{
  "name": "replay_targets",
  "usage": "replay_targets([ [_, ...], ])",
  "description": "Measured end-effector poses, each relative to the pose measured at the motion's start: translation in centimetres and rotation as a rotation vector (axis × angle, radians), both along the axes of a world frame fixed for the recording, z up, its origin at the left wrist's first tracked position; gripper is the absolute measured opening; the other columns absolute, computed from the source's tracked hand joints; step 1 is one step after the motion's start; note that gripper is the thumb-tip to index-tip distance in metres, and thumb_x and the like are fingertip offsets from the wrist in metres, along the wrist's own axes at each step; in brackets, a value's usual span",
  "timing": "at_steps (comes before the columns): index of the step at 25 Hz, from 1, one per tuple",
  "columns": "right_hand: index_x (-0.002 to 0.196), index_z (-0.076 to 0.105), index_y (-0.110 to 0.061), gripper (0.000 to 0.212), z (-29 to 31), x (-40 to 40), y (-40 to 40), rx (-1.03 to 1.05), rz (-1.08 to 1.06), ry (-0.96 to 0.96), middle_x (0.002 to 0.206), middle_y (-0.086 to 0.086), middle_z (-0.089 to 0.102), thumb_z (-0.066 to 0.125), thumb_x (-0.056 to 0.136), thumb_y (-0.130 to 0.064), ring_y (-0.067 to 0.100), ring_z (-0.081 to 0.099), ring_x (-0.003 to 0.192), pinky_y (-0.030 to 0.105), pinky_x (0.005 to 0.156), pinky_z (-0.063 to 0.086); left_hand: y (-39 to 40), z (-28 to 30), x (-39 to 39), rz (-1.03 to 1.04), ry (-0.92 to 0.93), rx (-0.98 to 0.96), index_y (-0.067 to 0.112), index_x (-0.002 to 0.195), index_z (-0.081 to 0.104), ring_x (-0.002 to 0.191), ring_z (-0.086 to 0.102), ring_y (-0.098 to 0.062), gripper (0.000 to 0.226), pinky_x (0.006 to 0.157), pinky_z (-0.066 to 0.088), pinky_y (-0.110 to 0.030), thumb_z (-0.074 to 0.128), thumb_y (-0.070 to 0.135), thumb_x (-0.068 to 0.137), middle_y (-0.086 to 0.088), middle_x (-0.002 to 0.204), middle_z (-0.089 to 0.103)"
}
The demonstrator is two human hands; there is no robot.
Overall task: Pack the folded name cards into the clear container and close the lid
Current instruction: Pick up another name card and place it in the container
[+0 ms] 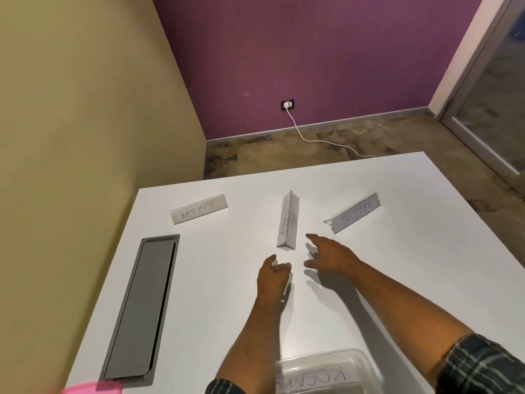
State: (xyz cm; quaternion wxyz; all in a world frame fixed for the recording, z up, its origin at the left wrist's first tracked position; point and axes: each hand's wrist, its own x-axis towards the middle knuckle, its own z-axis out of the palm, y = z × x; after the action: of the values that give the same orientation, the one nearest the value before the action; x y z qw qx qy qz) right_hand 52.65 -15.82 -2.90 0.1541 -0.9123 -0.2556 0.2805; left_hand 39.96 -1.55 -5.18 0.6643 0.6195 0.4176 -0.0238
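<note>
Three folded white name cards stand on the white table (397,280): one reading BATMAN (199,209) at far left, a middle card (288,220) pointing away from me, and a third card (355,214) at right. My left hand (272,275) hovers just short of the middle card's near end, fingers loosely curled, holding nothing. My right hand (331,255) reaches beside that card with fingers spread, holding nothing. The clear container (326,371) sits at the near edge between my forearms, with one card lying inside it.
A long grey cable flap (142,308) is set into the table at left. Something pink (93,389) shows at the bottom left corner. Beyond the far table edge lie the floor, a white cable and a wall socket (287,104).
</note>
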Motion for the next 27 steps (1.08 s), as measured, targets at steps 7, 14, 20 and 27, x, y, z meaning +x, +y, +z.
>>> replay_targets([
  [7, 0.158, 0.017, -0.027, 0.090, -5.5, 3.3, 4.3, 0.208, -0.075, 0.179, 0.164, -0.007, 0.020, 0.069, 0.085, -0.024, 0.012, 0.031, 0.146, 0.029, 0.118, 0.029, 0.3, -3.1, 6.5, 0.200, -0.090, -0.276, 0.014, 0.156, 0.028, 0.111, 0.064, -0.021, 0.070, 0.094, 0.054, -0.033, 0.062, 0.008, 0.095, 0.000, 0.133, 0.056],
  [14, 0.155, 0.014, -0.040, 0.090, -7.5, 2.4, 5.0, 0.260, -0.087, 0.108, 0.161, -0.010, 0.029, 0.055, 0.074, -0.039, 0.019, 0.038, 0.142, 0.041, 0.111, 0.041, 0.0, -5.3, 8.5, 0.392, -0.185, -0.311, 0.017, 0.142, 0.051, 0.105, 0.072, -0.024, 0.057, 0.095, 0.057, -0.039, 0.069, 0.010, 0.089, -0.004, 0.118, 0.072],
  [20, 0.152, 0.022, -0.048, 0.082, -7.4, 1.7, 4.1, 0.252, -0.018, 0.028, 0.148, -0.012, 0.047, 0.063, 0.083, -0.032, 0.016, 0.049, 0.131, 0.032, 0.106, 0.044, 1.0, -4.7, 8.4, 0.510, -0.110, -0.094, 0.031, 0.095, 0.073, 0.086, 0.076, -0.018, 0.022, 0.088, 0.060, -0.041, 0.073, 0.017, 0.078, 0.006, 0.093, 0.078],
  [27, 0.140, 0.051, -0.029, 0.050, -3.9, 0.4, 1.8, 0.565, -0.487, -0.024, 0.133, -0.004, 0.058, 0.067, 0.092, -0.023, 0.010, 0.065, 0.099, 0.023, 0.083, 0.052, 3.5, -1.7, 3.4, 0.494, -0.006, 0.001, 0.023, 0.088, 0.077, 0.050, 0.061, -0.022, 0.014, 0.052, 0.056, -0.028, 0.072, 0.011, 0.081, -0.012, 0.075, 0.073],
])
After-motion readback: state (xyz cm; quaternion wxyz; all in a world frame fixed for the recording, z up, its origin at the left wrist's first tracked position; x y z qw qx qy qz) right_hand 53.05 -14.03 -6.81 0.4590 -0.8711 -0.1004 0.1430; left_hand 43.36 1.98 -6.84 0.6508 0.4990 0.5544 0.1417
